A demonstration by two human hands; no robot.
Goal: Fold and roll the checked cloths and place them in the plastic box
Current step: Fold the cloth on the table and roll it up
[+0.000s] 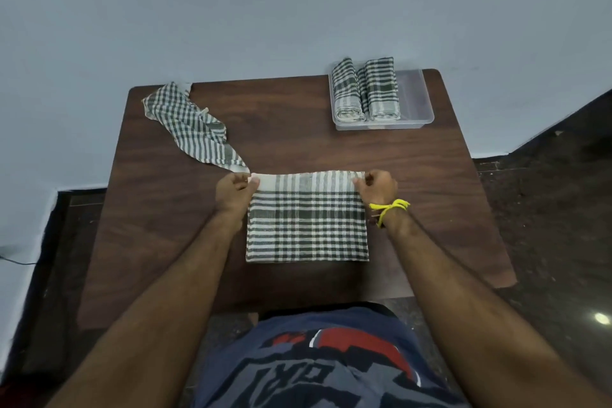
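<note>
A folded green-and-white checked cloth (308,229) lies flat in the middle of the brown table (414,176). Its far edge is turned over into a narrow roll. My left hand (233,192) pinches the left end of that roll. My right hand (377,187), with a yellow thread on the wrist, pinches the right end. A clear plastic box (417,100) stands at the table's far right and holds two rolled checked cloths (364,90) side by side on its left. An unfolded checked cloth (192,124) lies crumpled at the far left corner.
A pale wall runs behind the table. Dark speckled floor shows on the right and left. The right part of the plastic box holds nothing. The crumpled cloth's tail reaches almost to my left hand.
</note>
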